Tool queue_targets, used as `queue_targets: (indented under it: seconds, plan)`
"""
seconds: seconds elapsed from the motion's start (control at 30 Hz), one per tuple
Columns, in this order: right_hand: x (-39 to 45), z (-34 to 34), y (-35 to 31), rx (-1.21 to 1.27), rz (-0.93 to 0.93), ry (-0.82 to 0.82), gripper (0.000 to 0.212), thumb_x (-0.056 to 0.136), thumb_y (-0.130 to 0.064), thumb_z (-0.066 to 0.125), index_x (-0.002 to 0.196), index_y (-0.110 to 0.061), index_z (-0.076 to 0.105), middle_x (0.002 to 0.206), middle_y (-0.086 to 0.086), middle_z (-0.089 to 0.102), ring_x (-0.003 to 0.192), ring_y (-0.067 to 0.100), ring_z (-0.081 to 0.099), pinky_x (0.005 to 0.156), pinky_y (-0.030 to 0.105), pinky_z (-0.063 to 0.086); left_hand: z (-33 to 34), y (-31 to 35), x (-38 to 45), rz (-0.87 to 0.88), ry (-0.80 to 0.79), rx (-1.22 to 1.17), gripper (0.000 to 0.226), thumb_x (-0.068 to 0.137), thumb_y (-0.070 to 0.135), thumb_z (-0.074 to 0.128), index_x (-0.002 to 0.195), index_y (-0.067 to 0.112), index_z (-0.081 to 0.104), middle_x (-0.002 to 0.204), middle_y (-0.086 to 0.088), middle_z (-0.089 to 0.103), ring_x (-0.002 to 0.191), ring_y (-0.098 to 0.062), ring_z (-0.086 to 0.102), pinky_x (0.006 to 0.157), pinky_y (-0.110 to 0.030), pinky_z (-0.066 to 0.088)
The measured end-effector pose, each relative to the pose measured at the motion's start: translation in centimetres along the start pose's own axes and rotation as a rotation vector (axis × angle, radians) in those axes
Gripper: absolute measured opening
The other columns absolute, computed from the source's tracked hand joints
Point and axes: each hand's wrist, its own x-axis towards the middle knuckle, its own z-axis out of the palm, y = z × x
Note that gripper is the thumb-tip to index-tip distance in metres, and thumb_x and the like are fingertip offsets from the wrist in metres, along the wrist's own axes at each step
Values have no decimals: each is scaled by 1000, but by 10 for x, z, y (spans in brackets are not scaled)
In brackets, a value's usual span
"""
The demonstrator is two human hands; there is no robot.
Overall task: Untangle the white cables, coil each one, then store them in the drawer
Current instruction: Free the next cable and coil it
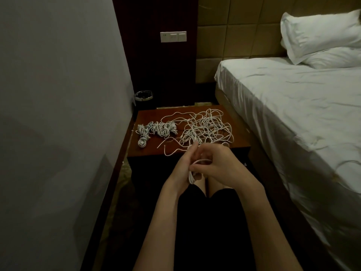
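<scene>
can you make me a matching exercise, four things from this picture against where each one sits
Things
1. row of coiled white cables
2. loose tangle of white cables
3. white cable being wound
4. white pillows

Places
A. on the bed
B. between left hand and right hand
C. left part of brown wooden nightstand
D. right part of nightstand

Pairs: 1-C, 2-D, 3-B, 4-A
</scene>
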Motion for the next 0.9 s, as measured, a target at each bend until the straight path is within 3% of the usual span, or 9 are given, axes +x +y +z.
queue_targets:
  seconds: [0.13, 0.27, 0.37, 0.5, 0.57, 0.63, 0.7, 0.8, 0.9]
  plan:
    - [-1, -2, 6, -55, 58, 63, 33, 71, -40, 81, 81, -21, 56, 72, -8, 61, 60, -2, 57, 56, 17, 41, 3, 1, 0, -60, -100, -56, 46, 85, 55, 50, 61, 15, 55, 44, 5, 33, 30, -5, 28, 35, -18, 17]
    - [-2, -3, 8, 54, 48, 11, 26, 77, -40, 76, 87, -20, 63, 78, -1, 65, 70, 13, 62, 68, 36, 52, -7, 0, 0, -54, -79, -142, 46, 87, 53, 47, 63, 14, 46, 39, 6, 29, 26, -4, 24, 33, -16, 11]
    - [-7, -12, 11, 193, -19, 19, 5, 85, -21, 71, 87, -17, 70, 80, 0, 70, 77, 19, 66, 75, 36, 55, -8, 4, 0, -43, -85, -196, 43, 83, 55, 48, 65, 17, 38, 40, 6, 24, 25, -3, 21, 32, -16, 9]
    - [-6, -10, 8, 185, -69, 112, 3, 85, -12, 71, 88, -13, 71, 75, 0, 70, 68, 11, 68, 63, 21, 53, 5, 4, -5, -26, -143, -51, 43, 83, 56, 48, 67, 18, 63, 47, 5, 30, 30, -2, 22, 30, -12, 15]
    - [-5, -8, 10, 135, -39, 156, 6, 83, -18, 73, 86, -16, 67, 64, -2, 63, 55, 5, 57, 56, 17, 44, 6, 4, -8, -87, -229, -40, 44, 87, 56, 50, 79, 15, 63, 48, 5, 27, 30, -2, 20, 29, -12, 17]
    - [-6, -11, 17, 150, 4, 177, 15, 79, -23, 74, 82, -16, 61, 59, 4, 58, 53, 9, 48, 53, 24, 38, 3, 2, -8, -142, -319, -31, 44, 90, 52, 52, 94, 9, 53, 47, 5, 27, 28, -2, 18, 29, -13, 15]
    - [-8, -14, 21, 236, 14, 165, 19, 75, -23, 75, 78, -13, 59, 64, 12, 62, 57, 17, 52, 56, 30, 39, 0, 2, -8, -196, -400, -33, 37, 87, 46, 55, 86, 9, 49, 44, 5, 30, 26, -2, 20, 29, -13, 11]
    - [-11, -19, 20, 311, -4, 152, 19, 73, -12, 81, 73, -11, 63, 66, 13, 65, 61, 18, 56, 57, 23, 43, 1, 4, -10, -253, -614, -26, 30, 83, 41, 67, 64, 22, 54, 46, 9, 39, 27, 1, 30, 29, -15, 16]
    - [-14, -25, 21, 377, -21, 151, 24, 68, -24, 78, 77, -5, 66, 71, 22, 64, 62, 20, 56, 55, 18, 43, 2, 4, -9, -285, -699, -86, 30, 84, 38, 68, 65, 22, 52, 49, 9, 40, 29, 2, 32, 30, -11, 24]
